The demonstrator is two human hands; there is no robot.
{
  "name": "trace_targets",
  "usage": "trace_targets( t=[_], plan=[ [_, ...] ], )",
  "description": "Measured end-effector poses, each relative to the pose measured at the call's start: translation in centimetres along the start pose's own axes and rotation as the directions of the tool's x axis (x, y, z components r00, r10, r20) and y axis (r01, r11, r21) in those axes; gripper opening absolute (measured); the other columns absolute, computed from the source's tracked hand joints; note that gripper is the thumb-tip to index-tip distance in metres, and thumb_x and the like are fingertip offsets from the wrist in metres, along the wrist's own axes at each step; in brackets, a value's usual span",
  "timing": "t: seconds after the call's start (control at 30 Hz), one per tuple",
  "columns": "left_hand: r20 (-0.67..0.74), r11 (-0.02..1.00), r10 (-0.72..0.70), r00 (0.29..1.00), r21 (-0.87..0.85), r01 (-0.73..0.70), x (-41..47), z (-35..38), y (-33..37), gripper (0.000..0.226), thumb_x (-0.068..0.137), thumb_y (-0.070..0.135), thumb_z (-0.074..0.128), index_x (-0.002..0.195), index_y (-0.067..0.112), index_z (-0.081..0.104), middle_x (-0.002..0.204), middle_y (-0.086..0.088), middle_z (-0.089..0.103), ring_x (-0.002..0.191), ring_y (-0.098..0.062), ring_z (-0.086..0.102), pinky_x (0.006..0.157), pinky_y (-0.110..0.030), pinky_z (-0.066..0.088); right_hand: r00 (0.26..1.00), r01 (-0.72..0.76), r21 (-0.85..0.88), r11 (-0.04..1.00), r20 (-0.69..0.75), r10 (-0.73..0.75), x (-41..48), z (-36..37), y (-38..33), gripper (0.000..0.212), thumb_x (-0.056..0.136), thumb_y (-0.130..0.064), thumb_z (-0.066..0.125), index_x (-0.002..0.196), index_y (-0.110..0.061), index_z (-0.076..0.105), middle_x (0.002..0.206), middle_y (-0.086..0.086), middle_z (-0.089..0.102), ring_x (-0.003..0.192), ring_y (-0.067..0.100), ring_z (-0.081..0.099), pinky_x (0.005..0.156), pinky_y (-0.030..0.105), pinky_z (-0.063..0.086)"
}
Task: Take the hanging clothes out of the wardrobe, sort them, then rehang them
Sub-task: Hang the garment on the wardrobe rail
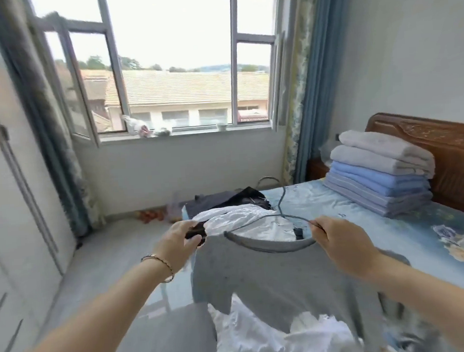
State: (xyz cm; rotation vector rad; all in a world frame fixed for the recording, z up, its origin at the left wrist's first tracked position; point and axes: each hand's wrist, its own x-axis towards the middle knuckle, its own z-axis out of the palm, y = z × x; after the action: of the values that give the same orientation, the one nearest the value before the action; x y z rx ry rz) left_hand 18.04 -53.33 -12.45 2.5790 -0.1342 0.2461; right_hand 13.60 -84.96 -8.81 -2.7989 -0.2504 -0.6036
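Observation:
A grey T-shirt point(274, 283) hangs in front of me over the bed edge, its neckline held wide. My left hand point(179, 242) grips the shirt's left shoulder together with a dark piece there. My right hand point(337, 240) pinches the right end of a thin grey wire hanger point(281, 208), whose hook rises above the collar. A white garment point(242, 219) lies behind the collar, and more white cloth point(291, 339) shows below the shirt. Dark clothes point(227, 199) lie on the bed's far corner.
The bed point(336, 198) with blue floral cover fills the right side, with a stack of folded blankets point(381, 173) before the wooden headboard point(443, 144). White wardrobe doors point(13, 205) stand at left. An open window point(179, 69) and curtains are ahead; small items lie on the floor point(154, 214).

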Motion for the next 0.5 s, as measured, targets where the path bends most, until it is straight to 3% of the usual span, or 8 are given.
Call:
trace_targets(
  t=[0.1, 0.2, 0.3, 0.43, 0.5],
  plan=[
    [-0.099, 0.996, 0.022, 0.995, 0.09, -0.014, -3.2, -5.1, -4.1, 0.077, 0.077, 0.061, 0.022, 0.139, 0.02, 0.042, 0.142, 0.002, 0.046, 0.126, -0.022, 0.048, 0.106, -0.03, 0.035, 0.992, 0.125, 0.134, 0.983, -0.006, -0.125, 2.9, 0.6, -6.9, 0.032, 0.098, -0.026, 0.042, 0.069, -0.014, 0.045, 0.055, -0.008, 0.041, 0.059, 0.021, 0.046, 0.057, 0.029, 0.032],
    [-0.201, 0.981, -0.001, 0.98, 0.19, 0.04, -6.3, -9.6, -8.4, 0.089, 0.069, 0.066, 0.006, 0.128, 0.017, 0.051, 0.12, -0.002, 0.059, 0.111, -0.024, 0.053, 0.097, -0.033, 0.038, 0.973, 0.224, 0.258, 0.94, 0.002, -0.233, 4.9, 1.8, -14.5, 0.038, 0.098, -0.025, 0.043, 0.062, -0.019, 0.036, 0.054, -0.007, 0.039, 0.052, 0.013, 0.038, 0.058, 0.031, 0.03],
    [-0.321, 0.938, -0.042, 0.946, 0.313, 0.148, -9.9, -14.8, -12.4, 0.06, 0.082, 0.061, 0.011, 0.089, 0.016, 0.049, 0.091, -0.005, 0.058, 0.09, -0.024, 0.051, 0.074, -0.031, 0.033, 0.926, 0.348, 0.349, 0.87, 0.018, -0.377, 5.7, 3.2, -22.0, 0.041, 0.098, -0.027, 0.041, 0.06, -0.025, 0.027, 0.053, -0.007, 0.036, 0.051, 0.007, 0.035, 0.06, 0.028, 0.027],
    [-0.388, 0.899, -0.103, 0.916, 0.358, 0.253, -15.6, -20.8, -17.0, 0.032, 0.1, 0.031, 0.033, 0.094, 0.005, 0.051, 0.091, -0.013, 0.058, 0.086, -0.026, 0.051, 0.07, -0.029, 0.03, 0.796, 0.517, 0.351, 0.781, 0.139, -0.59, 5.5, 4.5, -31.7, 0.027, 0.099, -0.039, 0.024, 0.078, -0.026, 0.035, 0.06, -0.003, 0.042, 0.059, 0.026, 0.042, 0.064, 0.036, 0.041],
    [-0.446, 0.881, -0.13, 0.885, 0.358, 0.309, -18.3, -23.1, -18.9, 0.03, 0.1, 0.03, 0.033, 0.095, 0.006, 0.05, 0.087, -0.01, 0.054, 0.084, -0.024, 0.048, 0.069, -0.028, 0.029, 0.737, 0.589, 0.447, 0.673, 0.043, -0.674, 5.1, 5.2, -36.3, 0.034, 0.097, -0.041, 0.028, 0.074, -0.019, 0.038, 0.057, 0.002, 0.043, 0.059, 0.031, 0.039, 0.061, 0.037, 0.041]
  ],
)
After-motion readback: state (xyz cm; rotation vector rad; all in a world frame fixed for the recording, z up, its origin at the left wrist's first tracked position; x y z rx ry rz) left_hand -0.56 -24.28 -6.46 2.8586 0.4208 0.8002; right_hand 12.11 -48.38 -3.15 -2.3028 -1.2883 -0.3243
